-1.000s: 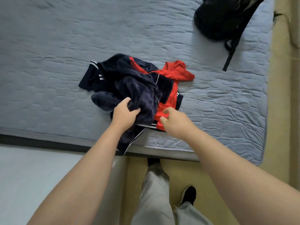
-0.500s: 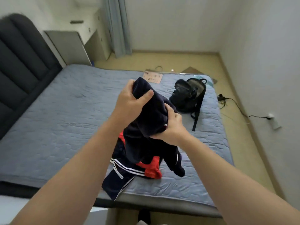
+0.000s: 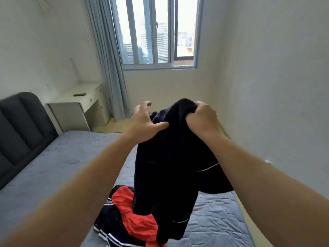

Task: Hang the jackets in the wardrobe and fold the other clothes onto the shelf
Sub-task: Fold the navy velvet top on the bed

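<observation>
Grey bed (image 3: 44, 172) on our left; above its near edge our left hand (image 3: 144, 125), fingers spread, pinches the dark garment (image 3: 170, 161) by thumb, our right hand (image 3: 201, 116) clenches its top. It hangs lengthwise downward over the red-and-navy clothes (image 3: 131, 220).

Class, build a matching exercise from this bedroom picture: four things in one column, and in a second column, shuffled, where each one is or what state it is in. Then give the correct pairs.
Column 1
1. dark garment
2. red garment
3. curtain
4. right hand

Column 2
A. hangs beside the window
B. lies crumpled on the bed
C. held up in the air above the bed
D. closed on the top edge of the fabric

Pairs: 1-C, 2-B, 3-A, 4-D
</observation>
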A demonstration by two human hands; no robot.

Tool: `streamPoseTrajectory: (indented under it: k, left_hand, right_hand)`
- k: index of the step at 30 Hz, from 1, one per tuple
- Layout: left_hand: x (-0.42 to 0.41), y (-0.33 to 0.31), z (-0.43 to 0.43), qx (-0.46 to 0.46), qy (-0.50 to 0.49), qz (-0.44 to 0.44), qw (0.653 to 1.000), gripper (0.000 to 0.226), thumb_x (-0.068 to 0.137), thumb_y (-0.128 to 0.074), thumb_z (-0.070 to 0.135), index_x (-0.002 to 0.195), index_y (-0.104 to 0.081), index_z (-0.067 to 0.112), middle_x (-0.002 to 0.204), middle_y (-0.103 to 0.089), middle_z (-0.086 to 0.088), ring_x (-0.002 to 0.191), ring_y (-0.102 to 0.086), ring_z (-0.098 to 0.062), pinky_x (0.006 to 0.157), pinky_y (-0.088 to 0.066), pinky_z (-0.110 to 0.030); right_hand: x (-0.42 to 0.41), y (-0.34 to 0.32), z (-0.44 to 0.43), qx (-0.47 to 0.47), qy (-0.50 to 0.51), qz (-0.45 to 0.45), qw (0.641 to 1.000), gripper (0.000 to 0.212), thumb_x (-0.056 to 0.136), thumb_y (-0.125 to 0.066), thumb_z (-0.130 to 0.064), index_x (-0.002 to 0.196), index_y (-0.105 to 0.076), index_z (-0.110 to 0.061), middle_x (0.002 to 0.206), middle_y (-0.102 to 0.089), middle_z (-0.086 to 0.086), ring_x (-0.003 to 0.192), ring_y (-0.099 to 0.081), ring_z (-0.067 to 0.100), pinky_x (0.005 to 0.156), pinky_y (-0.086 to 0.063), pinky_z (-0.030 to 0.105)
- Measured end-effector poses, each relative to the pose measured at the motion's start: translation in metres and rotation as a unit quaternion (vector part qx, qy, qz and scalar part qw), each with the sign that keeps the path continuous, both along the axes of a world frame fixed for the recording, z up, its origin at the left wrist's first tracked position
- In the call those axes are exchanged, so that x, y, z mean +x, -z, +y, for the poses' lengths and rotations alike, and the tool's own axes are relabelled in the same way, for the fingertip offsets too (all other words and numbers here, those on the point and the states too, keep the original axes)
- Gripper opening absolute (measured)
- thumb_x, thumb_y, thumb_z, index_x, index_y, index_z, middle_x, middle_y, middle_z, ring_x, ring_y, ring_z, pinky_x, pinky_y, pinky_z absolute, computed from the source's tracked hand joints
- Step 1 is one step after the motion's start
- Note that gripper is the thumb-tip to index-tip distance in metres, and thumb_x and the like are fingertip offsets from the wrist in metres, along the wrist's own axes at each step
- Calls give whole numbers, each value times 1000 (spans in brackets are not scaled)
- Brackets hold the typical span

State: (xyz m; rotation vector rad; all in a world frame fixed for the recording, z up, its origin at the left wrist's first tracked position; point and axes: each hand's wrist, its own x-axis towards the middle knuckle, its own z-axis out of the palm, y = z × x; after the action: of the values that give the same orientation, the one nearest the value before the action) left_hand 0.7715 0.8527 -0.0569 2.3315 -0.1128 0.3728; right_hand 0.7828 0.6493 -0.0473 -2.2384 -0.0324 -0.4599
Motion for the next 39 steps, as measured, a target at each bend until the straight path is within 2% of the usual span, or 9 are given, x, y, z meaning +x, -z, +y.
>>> streamPoseTrajectory:
  k: [3,6,11,14,16,19,24,34,39]
  left_hand:
    - [-17,14,-33,-5,-16,-143,990,61,73,-77,56,120,-46,32,119,-47,8,102,-56,-13,87,-52,-33]
    - [-25,35,-68,-3,19,-99,995,74,62,-71,78,117,-39,41,111,-48,15,93,-58,-8,72,-54,-31]
    - [3,49,-79,70,55,-6,996,35,75,-61,10,103,-46,23,91,-59,2,81,-61,-25,66,-56,-45]
    - [28,30,-64,135,27,-75,988,31,76,-50,-1,91,-50,25,81,-55,4,78,-60,-30,61,-42,-33]
    - [39,11,-65,149,24,-133,980,30,79,-47,0,91,-52,27,83,-53,6,76,-55,-25,64,-37,-33]
    - [47,-11,-84,193,16,-176,965,20,89,-47,9,100,-55,24,90,-48,8,77,-45,-19,68,-34,-36]
    - [59,-26,-92,238,-49,-151,958,16,99,-46,26,102,-58,16,94,-50,-4,80,-53,-28,67,-38,-40]
    - [74,-31,-79,60,-27,-151,986,26,96,-42,22,115,-60,20,108,-62,-5,92,-56,-27,77,-40,-34]
    - [85,-29,-73,15,-42,-4,999,31,100,-37,44,111,-44,16,102,-58,-10,89,-57,-32,72,-46,-40]
  right_hand:
    - [-1,-14,-9,-50,15,-18,998,10,80,-52,-19,73,-46,-23,76,-59,2,77,-59,31,65,-49,35]
    - [-2,-20,-16,-118,16,-67,991,13,78,-54,-18,72,-45,-25,69,-52,-5,70,-53,26,57,-38,28]
    - [-9,-22,-48,-265,-15,-56,962,15,79,-65,-31,80,-50,-28,77,-54,-4,74,-59,27,61,-41,31]
    - [-14,-23,-78,-413,-5,59,909,43,73,-78,-59,84,-50,-28,83,-56,-6,75,-59,22,63,-48,35]
    - [-20,-18,-92,-463,2,149,874,45,70,-86,-51,86,-52,-25,87,-59,-4,74,-59,20,61,-50,35]
    - [-23,-11,-107,-430,17,204,880,34,74,-87,-30,93,-60,-22,92,-64,-1,80,-64,23,68,-54,37]
    - [-32,-16,-129,-362,38,238,901,41,70,-88,-38,99,-66,-19,89,-65,-1,83,-65,23,78,-58,38]
    - [-25,-10,-132,-303,0,272,914,47,76,-83,-46,111,-71,-17,95,-69,-1,90,-66,23,85,-56,33]
    - [-19,-11,-132,-238,60,224,943,50,82,-75,-51,112,-63,-14,88,-63,-1,86,-63,21,73,-49,30]
